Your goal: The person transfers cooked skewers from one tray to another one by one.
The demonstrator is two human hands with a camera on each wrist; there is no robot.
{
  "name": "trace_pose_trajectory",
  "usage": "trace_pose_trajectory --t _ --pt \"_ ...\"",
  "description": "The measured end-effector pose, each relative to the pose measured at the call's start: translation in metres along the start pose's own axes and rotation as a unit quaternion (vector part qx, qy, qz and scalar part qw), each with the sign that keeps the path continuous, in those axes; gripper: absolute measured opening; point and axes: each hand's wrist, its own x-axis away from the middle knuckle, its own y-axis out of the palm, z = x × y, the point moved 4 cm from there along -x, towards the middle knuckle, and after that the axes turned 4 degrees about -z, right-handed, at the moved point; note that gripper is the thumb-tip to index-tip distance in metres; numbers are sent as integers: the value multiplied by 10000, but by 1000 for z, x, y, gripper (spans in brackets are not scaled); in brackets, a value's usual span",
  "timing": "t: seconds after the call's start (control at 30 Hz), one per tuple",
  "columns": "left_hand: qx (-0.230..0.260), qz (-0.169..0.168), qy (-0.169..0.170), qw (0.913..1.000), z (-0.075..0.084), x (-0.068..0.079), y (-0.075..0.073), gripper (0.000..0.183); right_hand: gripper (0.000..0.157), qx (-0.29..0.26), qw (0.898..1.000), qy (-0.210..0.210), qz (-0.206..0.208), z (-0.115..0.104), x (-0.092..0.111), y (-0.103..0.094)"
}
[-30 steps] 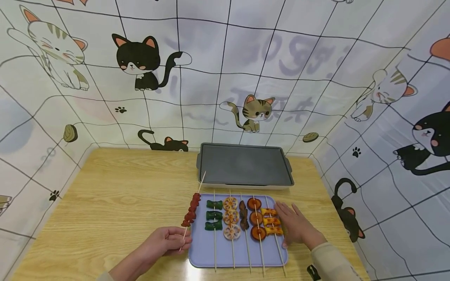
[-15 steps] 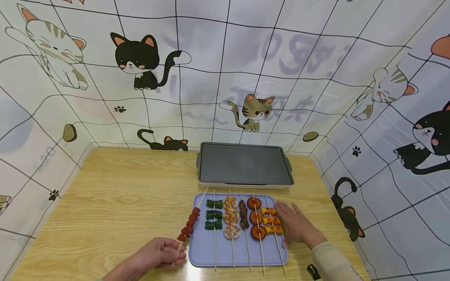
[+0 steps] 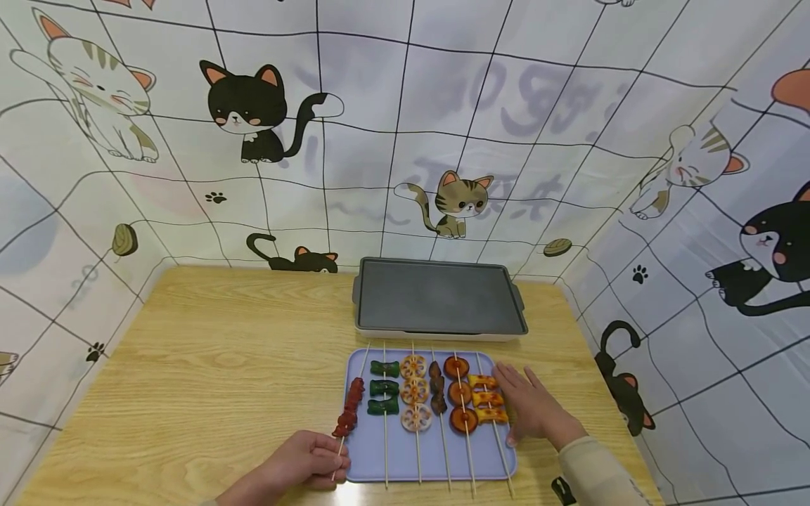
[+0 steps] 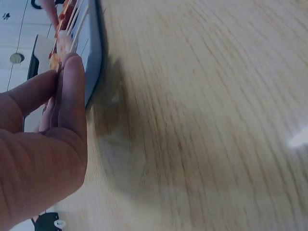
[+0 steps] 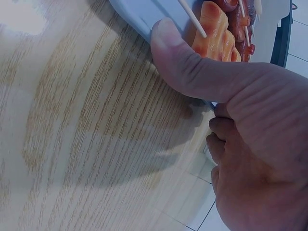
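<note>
My left hand (image 3: 306, 460) pinches the bare stick end of a skewer of red meat chunks (image 3: 351, 406), which lies along the left side of a lavender tray (image 3: 367, 457). In the left wrist view, thumb and fingertips meet on the stick. My right hand (image 3: 531, 407) rests against the tray's right edge with fingers straight, and the right wrist view shows its thumb on the rim. Between the hands lie skewers of green pieces (image 3: 383, 387), lotus root slices (image 3: 415, 390), dark brown chunks (image 3: 437, 393), round brown slices (image 3: 460, 393) and yellow-orange pieces (image 3: 490, 399).
Behind the tray stands a dark grey flat griddle (image 3: 439, 295) with side handles. All of it sits on a wood-grain table (image 3: 234, 358). A cat-print cloth (image 3: 367, 154) hangs along the back and sides.
My left hand has drawn the meat skewer nearer to me, then moved it right, so it now lies along the tray's left side. My right hand has stayed in place.
</note>
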Motion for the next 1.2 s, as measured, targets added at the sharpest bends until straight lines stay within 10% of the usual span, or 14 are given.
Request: trace_pose_trajectory --t 0.6,1.2 --pt "-846 610 -92 9945 8 -17 20 19 128 -23 10000 -39 -2 1 -3 2" --pt "-1166 184 68 9930 21 -13 13 26 127 -38 10000 35 -41 4 -4 2"
